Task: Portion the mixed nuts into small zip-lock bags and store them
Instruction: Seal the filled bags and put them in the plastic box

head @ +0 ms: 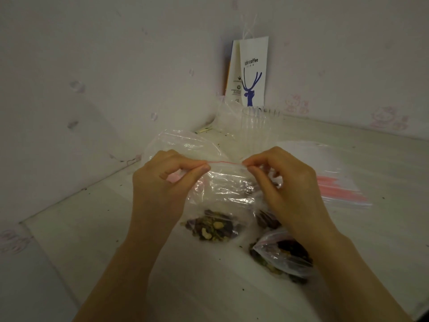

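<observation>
A small clear zip-lock bag (222, 194) with a red seal strip hangs upright between my hands, mixed nuts (212, 226) pooled in its bottom. My left hand (167, 182) pinches the left end of the seal and my right hand (285, 180) pinches the right end. A second filled bag (282, 254) lies on the white table (209, 287) below my right wrist. Another dark portion of nuts (267, 219) shows behind my right hand, partly hidden.
A stack of unused zip-lock bags (336, 184) with pink strips lies to the right. A large crumpled clear bag (185, 145) and a clear plastic cup (260, 126) stand behind my hands. A white coffee paper bag (251, 70) leans in the wall corner.
</observation>
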